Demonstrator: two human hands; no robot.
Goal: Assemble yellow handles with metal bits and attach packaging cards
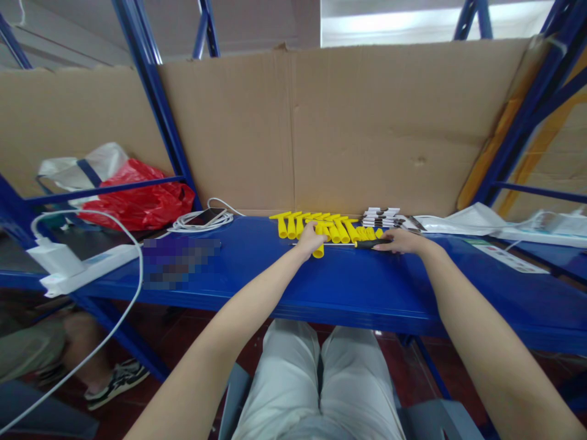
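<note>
A row of yellow T-shaped plastic pieces [339, 231] lies along the back of the blue tabletop. My left hand [308, 241] has its fingers closed on one yellow T-shaped piece [318, 250] at the front of the row. To the right, my right hand [400, 241] grips the end of a screwdriver [368, 244] with a black and yellow handle. Its thin shaft points left along the front of the yellow pieces, low over the table. Small yellow parts [367, 233] lie just behind the handle. My right fingertips are partly hidden.
White packets with dark bands [380, 216] are stacked behind my right hand. A cardboard sheet [293, 128] walls off the back. Leftward are a red plastic bag [142, 192], a coiled white cable [202, 221] and a power strip [92, 269]. A person's leg [85, 348] shows below left.
</note>
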